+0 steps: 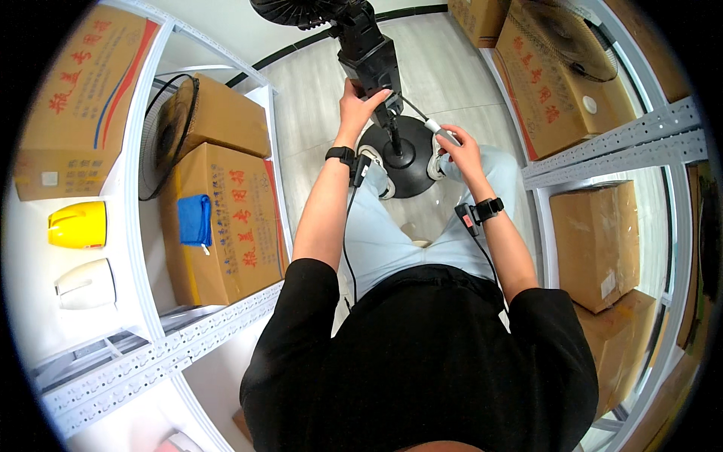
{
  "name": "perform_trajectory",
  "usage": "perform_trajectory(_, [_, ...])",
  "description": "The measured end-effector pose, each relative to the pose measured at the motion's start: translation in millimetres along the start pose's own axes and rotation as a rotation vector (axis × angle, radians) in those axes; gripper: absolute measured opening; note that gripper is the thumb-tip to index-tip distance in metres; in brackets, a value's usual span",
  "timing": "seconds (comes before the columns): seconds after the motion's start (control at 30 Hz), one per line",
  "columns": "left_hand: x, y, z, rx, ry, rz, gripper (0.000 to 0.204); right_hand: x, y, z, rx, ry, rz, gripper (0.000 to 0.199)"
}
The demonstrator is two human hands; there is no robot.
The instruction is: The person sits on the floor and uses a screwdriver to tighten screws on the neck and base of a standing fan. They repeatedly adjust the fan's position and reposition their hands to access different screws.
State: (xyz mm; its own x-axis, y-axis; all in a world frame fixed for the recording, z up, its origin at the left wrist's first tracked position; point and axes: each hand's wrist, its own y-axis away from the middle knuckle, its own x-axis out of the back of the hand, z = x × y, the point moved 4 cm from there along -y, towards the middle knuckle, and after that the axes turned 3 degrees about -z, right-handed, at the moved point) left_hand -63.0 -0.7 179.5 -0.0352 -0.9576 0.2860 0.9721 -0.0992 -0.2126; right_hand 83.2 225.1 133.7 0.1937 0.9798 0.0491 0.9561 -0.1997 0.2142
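Note:
A black pedestal fan stands on the floor in front of me, its motor housing (370,56) above a round black base (407,154). My left hand (360,105) grips the lower part of the housing near the pole. My right hand (458,148) is closed on a thin screwdriver-like tool with a grey-white handle (437,126). Its slim shaft points up and left toward the joint under the housing. Both wrists wear black bands with small devices and trailing cables.
White metal shelving stands on both sides. The left shelves hold cardboard boxes (226,226), a fan grille (167,128), a blue cloth (195,219), a yellow container (77,224) and a white one (85,284). The right shelves hold more boxes (595,245) and another fan (572,34).

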Motion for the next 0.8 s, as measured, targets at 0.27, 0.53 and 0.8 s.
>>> perform_trajectory(0.27, [-3.0,3.4,-0.7,-0.020,0.076,0.013,0.055,0.7,-2.5,-8.3,0.048,0.018,0.034,0.034])
perform_trajectory(0.53, [-2.5,3.5,4.4,-0.031,0.040,0.004,0.051,0.2,0.6,-3.4,0.089,0.058,0.025,0.034])
perform_trajectory(0.8, [-2.8,4.5,5.3,-0.009,0.046,0.008,0.051,3.7,-9.3,11.5,0.137,0.206,0.052,0.038])
